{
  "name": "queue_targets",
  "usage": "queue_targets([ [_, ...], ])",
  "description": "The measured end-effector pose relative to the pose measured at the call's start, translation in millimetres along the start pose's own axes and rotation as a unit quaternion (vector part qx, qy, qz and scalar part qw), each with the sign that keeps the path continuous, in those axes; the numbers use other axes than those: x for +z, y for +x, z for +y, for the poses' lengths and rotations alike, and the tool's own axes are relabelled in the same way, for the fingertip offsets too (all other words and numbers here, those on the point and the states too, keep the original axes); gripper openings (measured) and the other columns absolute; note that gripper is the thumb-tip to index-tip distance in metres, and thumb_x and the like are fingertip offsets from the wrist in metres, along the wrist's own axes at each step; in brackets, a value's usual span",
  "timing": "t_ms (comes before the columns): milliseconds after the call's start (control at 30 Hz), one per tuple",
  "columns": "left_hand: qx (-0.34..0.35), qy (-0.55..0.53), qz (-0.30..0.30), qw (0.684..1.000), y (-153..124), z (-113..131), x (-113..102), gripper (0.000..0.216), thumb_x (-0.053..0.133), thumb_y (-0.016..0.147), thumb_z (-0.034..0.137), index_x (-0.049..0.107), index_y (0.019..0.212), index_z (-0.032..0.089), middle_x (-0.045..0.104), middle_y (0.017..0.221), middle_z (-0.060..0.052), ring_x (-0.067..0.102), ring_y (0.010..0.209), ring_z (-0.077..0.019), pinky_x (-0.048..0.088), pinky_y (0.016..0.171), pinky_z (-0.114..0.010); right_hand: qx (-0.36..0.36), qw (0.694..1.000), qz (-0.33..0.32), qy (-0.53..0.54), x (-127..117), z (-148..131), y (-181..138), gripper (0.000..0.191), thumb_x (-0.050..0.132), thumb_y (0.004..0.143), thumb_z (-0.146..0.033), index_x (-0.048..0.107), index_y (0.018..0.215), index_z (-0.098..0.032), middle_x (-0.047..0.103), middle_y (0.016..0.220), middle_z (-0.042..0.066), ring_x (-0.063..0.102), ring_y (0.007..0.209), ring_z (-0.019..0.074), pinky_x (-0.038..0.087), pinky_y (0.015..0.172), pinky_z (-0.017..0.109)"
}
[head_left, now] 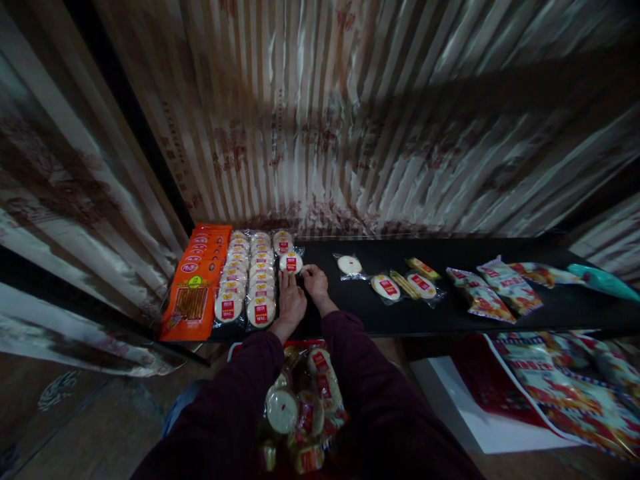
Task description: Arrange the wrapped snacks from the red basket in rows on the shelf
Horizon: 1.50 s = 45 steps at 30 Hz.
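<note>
Both my hands rest on a black shelf [450, 313]. My left hand [291, 297] lies flat with fingers stretched toward a round wrapped rice cake [291, 263] at the end of a short row. My right hand [316, 280] sits just beside it, fingers curled near the same packet; whether it grips anything I cannot make out. Left of my hands, rows of round rice cake packets [250, 280] lie side by side. Below my arms, a bag [300, 407] full of more such packets is in my lap.
Orange snack packets [197, 287] line the shelf's left end. Loose round and long packets [400, 285] and larger snack bags [493, 290] lie to the right. A big printed bag [560, 393] sits on a white surface below. A striped curtain hangs behind.
</note>
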<state>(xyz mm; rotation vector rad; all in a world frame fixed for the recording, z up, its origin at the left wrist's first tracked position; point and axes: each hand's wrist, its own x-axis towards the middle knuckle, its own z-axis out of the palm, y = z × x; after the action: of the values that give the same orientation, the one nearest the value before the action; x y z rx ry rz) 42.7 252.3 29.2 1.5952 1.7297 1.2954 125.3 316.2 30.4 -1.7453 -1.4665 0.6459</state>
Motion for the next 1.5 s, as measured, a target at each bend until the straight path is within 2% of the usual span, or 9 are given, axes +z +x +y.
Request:
queue_targets([
  [333,0.005,0.097,-0.025,0.995,10,-6,2,0.059,0.041,0.077,0.007,0.044,0.136,0.004,0.039,0.148,-0.019,0.015,0.145,-0.0293,0.022,0.118,-0.052,0.035,0.996,-0.044,-0.072,-2,-19,8,0.018,0.054,0.086,-0.026,0.069,0.094,-0.024,0.073,0.096,0.001,0.066,0.087,0.0149,0.047,0.077,0.023],
  [567,0.002,0.14,-0.038,0.989,16,-5,4,0.055,0.039,0.079,0.008,0.045,0.133,-0.004,0.037,0.147,-0.025,0.019,0.144,-0.0311,0.023,0.118,-0.049,0.037,0.994,-0.058,-0.084,0,-28,13,0.018,0.054,0.088,-0.025,0.069,0.096,-0.024,0.073,0.1,0.001,0.066,0.09,0.015,0.047,0.078,0.023],
  [767,0.017,0.143,-0.022,0.989,20,-9,7,0.055,0.038,0.078,0.006,0.046,0.132,0.001,0.042,0.145,-0.022,0.023,0.143,-0.0295,0.024,0.117,-0.051,0.039,0.994,-0.056,-0.09,4,-30,18,0.016,0.055,0.087,-0.025,0.069,0.095,-0.025,0.073,0.099,0.001,0.067,0.09,0.0154,0.047,0.077,0.022],
  [1133,0.026,0.145,-0.031,0.989,32,-12,8,0.055,0.037,0.077,0.003,0.048,0.131,0.006,0.048,0.14,-0.02,0.028,0.141,-0.0285,0.024,0.117,-0.054,0.032,0.993,-0.039,-0.11,12,-26,25,0.015,0.056,0.086,-0.028,0.069,0.093,-0.026,0.073,0.095,0.001,0.067,0.087,0.0161,0.048,0.076,0.024],
  [1333,-0.009,0.147,-0.035,0.989,33,-6,6,0.05,0.036,0.081,0.006,0.05,0.128,0.003,0.044,0.143,-0.022,0.027,0.142,-0.0288,0.024,0.117,-0.049,-0.002,0.996,-0.01,-0.092,16,-23,25,0.019,0.058,0.084,-0.022,0.065,0.101,-0.021,0.07,0.103,0.004,0.065,0.093,0.0144,0.048,0.082,0.023],
  [1500,-0.026,0.14,-0.041,0.989,34,-4,3,0.051,0.038,0.079,0.006,0.05,0.129,0.004,0.044,0.144,-0.02,0.024,0.143,-0.0285,0.023,0.118,-0.047,-0.013,0.995,-0.032,-0.091,17,-21,24,0.017,0.057,0.085,-0.022,0.064,0.1,-0.022,0.071,0.102,0.002,0.066,0.093,0.014,0.049,0.082,0.024],
])
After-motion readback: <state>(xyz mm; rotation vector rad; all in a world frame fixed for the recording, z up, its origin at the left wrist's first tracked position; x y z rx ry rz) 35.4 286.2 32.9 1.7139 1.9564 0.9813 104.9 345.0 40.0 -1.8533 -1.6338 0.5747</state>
